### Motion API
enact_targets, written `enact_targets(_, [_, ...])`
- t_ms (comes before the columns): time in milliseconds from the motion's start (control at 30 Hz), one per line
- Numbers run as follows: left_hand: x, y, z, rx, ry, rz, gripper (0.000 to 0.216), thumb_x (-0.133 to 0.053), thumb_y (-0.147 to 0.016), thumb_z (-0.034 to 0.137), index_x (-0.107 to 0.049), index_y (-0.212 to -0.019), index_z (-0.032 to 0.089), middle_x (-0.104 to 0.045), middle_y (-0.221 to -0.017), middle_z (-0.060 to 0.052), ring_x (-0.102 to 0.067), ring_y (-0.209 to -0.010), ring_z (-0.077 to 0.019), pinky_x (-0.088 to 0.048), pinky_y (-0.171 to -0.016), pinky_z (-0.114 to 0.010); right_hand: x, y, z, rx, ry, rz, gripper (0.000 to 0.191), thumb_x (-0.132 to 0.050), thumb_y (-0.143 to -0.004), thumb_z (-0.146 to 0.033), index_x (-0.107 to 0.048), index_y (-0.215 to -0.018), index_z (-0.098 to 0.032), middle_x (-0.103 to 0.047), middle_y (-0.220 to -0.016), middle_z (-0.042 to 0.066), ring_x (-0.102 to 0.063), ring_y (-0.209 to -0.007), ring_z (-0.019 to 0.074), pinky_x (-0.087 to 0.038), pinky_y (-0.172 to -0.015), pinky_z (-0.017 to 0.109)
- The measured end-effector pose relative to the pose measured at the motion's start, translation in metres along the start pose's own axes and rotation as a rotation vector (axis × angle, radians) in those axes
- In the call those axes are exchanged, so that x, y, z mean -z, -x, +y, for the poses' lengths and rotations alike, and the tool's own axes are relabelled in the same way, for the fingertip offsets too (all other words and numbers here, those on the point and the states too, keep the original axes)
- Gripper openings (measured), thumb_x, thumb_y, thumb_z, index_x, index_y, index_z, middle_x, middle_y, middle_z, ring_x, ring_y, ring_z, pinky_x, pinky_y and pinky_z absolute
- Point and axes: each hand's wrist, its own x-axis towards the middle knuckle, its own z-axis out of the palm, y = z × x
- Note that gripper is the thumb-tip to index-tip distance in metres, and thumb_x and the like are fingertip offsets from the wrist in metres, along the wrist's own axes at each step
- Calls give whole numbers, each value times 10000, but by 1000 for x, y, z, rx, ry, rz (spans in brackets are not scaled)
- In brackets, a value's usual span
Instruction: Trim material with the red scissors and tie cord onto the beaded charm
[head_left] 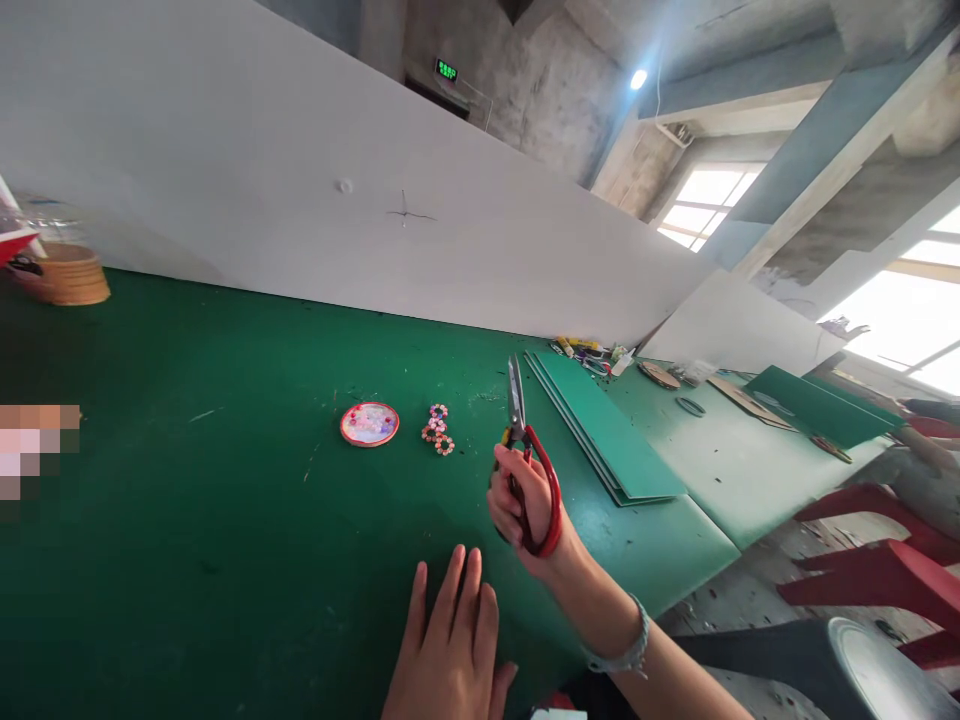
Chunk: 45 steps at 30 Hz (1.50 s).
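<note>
your right hand [523, 495] is curled around red-handled steel scissors [517, 424], at one o'clock from your left hand [451, 635], which lies palm-down, fingers slightly spread, gripping nothing visible. best aim the blades toward twelve, clear of those fingers; pink flower-shaped pieces [434, 430] lie at ten o'clock from your fist.

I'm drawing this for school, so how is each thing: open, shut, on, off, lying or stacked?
Scissors: held up, blades look nearly shut
Right hand: closed around them
Left hand: open, holding nothing
Red-rimmed disc: lying flat
Nearer green boards: stacked flat
Green sign: lit
Ceiling lamp: on
</note>
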Motion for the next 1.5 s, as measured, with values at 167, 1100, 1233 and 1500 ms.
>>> enact_targets(167, [2, 0, 0, 19, 4, 4, 359, -411, -947, 366, -656, -1086, 145, -724, -1151, -111, -601, -1139, -261, -282, -1081, -461, -5, 5, 19, -41, 122, 3, 523, -589, -841, -497, -371, -471, -199, -287, -341, -91, -239, -250, 28, -104, -313, 218])
enact_targets(1100, [7, -2, 2, 24, -14, -63, 325, -423, -936, 274, -664, -1120, 158, -723, -1170, -80, -612, -1155, -249, -405, -976, -452, -2, 11, 20, -25, 159, -22, 495, -555, -833, -414, -350, -435, -204, -289, -313, -80, -241, -238, 29, -118, -296, 205])
enact_targets(1233, [9, -3, 2, 24, -36, -37, 327, -406, -934, 240, -675, -1105, 166, -734, -1149, -51, -629, -1124, -247, -399, -963, -465, -5, 17, 26, -11, 176, 10, 452, -593, -809, -434, -356, -493, -214, -306, -325, -90, -239, -246, 28, -139, -308, 205])
enact_targets(1500, [7, -1, 7, 42, -26, -56, 344, -403, -916, 222, -685, -1107, 170, -724, -1165, -70, -597, -1171, -272, -371, -1005, -505, -5, 22, 32, 24, 139, 38, 441, -637, -786, -450, -364, -532, -216, -320, -334, -98, -245, -253, 27, -156, -308, 199])
